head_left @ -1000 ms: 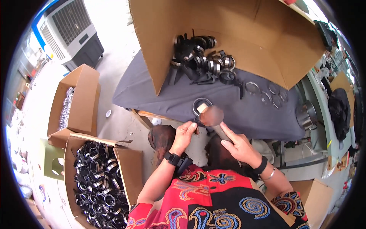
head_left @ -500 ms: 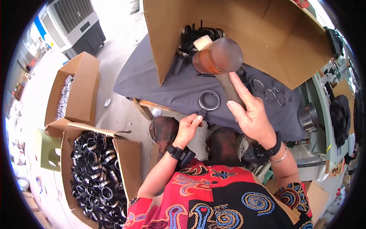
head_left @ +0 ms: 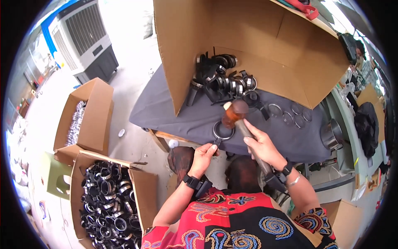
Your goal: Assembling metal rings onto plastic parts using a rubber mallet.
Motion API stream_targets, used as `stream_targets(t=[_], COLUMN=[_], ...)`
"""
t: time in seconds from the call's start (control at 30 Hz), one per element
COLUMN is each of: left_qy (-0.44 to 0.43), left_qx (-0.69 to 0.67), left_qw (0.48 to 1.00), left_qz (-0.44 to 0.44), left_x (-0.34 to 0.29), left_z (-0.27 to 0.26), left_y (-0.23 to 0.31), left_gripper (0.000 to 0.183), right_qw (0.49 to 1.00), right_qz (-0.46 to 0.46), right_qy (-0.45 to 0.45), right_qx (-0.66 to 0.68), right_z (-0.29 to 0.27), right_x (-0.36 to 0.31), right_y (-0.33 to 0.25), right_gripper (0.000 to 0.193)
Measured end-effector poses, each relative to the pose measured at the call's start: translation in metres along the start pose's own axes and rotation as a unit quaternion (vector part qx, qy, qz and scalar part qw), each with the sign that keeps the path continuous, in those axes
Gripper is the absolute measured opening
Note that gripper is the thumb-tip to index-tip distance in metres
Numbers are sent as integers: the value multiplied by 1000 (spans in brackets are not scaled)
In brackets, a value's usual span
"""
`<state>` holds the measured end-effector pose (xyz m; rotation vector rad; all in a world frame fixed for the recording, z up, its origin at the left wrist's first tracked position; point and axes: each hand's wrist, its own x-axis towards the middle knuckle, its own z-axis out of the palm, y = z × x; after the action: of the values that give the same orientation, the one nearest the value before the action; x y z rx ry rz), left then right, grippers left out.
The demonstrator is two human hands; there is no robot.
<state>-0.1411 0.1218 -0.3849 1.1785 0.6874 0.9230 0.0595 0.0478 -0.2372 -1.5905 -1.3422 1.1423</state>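
My left hand point(head_left: 204, 157) pinches the short black handle of a round ring-shaped part point(head_left: 224, 131), black with a silvery rim, which lies at the near edge of the grey cloth. In my right hand point(head_left: 264, 143) is a mallet point(head_left: 253, 139) with a reddish-brown head and a dark shaft. Its head is just beside the ring's upper right rim; whether they touch I cannot tell. Several loose metal rings point(head_left: 288, 118) lie on the cloth to the right. Behind the mallet, black handled ring parts point(head_left: 232, 81) are heaped.
A large cardboard box point(head_left: 286, 54) lies on its side on the cloth-covered table point(head_left: 153, 108). At lower left, an open carton point(head_left: 143, 195) holds many black ring parts; another carton point(head_left: 97, 120) holds shiny pieces. A metal pot point(head_left: 331, 135) stands at the table's right. An air cooler point(head_left: 83, 37) is beyond.
The mallet has come down from high over the table to beside the ring. My left hand still grips the handle, and the whole view has shifted slightly.
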Motion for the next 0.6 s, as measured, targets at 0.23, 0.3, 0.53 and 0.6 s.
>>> stream_targets(t=[0.23, 0.3, 0.53, 0.6], left_qy=[286, 310, 304, 173], left_qx=[114, -305, -122, 86], left_qw=[936, 879, 933, 979], left_qz=[170, 194, 153, 66], left_x=[-72, -101, -71, -23], left_z=[-83, -139, -110, -38], left_y=[75, 78, 92, 106], left_gripper=[20, 24, 48, 39], right_qw=[962, 942, 915, 913], right_qz=[-109, -123, -121, -117], right_qy=[207, 269, 309, 311], right_qx=[142, 160, 230, 235], right_z=[-50, -67, -81, -82], right_x=[-30, -30, -21, -21], right_y=[6, 26, 90, 94], right_gripper=[56, 56, 57, 58])
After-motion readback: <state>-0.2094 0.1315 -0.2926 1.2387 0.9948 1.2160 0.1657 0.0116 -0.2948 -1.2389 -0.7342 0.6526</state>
